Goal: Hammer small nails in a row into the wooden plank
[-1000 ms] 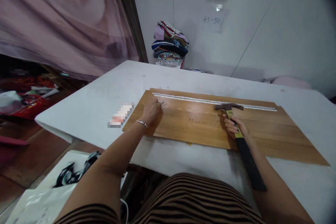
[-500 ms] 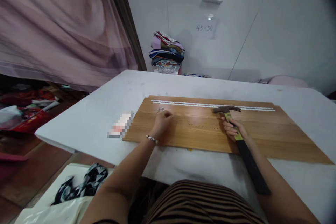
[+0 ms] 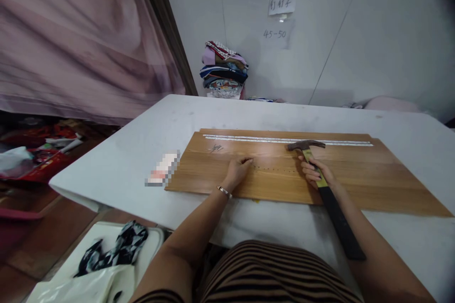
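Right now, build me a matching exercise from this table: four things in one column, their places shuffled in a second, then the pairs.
Things:
1. hammer
2. loose nails
3. white strip
4. folded clothes

Places:
a. along the far edge of the board
b. against the wall, beyond the table
c. in the grip of the right hand
d. on the board, left of the left hand

Pairs: 1-c, 2-d, 3-a, 4-b

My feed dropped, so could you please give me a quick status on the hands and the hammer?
Right hand shut on hammer, head resting on board. Left hand beside nail row, grip unclear. Loose nails apart, leftward.
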Demonstrator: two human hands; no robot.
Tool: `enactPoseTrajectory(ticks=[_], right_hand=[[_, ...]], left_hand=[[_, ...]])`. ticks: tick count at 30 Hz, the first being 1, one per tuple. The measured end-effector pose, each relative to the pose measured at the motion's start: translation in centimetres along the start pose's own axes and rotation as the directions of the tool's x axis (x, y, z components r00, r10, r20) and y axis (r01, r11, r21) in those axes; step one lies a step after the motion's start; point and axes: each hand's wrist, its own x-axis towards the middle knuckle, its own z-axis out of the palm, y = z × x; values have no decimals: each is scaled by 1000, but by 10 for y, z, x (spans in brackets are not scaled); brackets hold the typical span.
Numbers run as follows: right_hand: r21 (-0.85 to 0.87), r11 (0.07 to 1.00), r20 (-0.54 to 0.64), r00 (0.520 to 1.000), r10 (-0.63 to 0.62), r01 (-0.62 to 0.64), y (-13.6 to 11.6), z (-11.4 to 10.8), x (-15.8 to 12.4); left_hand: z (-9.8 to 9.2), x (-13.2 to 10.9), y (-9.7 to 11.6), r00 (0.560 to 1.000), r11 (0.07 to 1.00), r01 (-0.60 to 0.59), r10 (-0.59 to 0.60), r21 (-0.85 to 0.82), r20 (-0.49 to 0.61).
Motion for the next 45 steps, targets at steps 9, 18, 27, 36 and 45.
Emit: enactPoseTrajectory(ticks=[9, 18, 27, 36, 45], right_hand=[[5, 1000, -3, 1000, -2, 2, 0, -2, 0], [-11, 1000, -18, 1000, -7, 7, -1, -1, 0], [-41, 999, -58, 998, -13, 11, -1, 8, -2], [-147, 989, -106, 993, -44, 28, 0, 14, -3], [-150, 988, -159, 986, -45, 20, -1, 17, -4]], left_hand=[[1, 1, -3, 1000, 1000, -4, 3, -15, -22], [4, -2, -4, 993, 992, -110, 107, 63, 46], [14, 1, -7, 986, 973, -150, 132, 178, 105], [10, -3, 1, 979, 947, -170, 131, 273, 156], [11, -2, 2, 978, 933, -162, 110, 320, 174]])
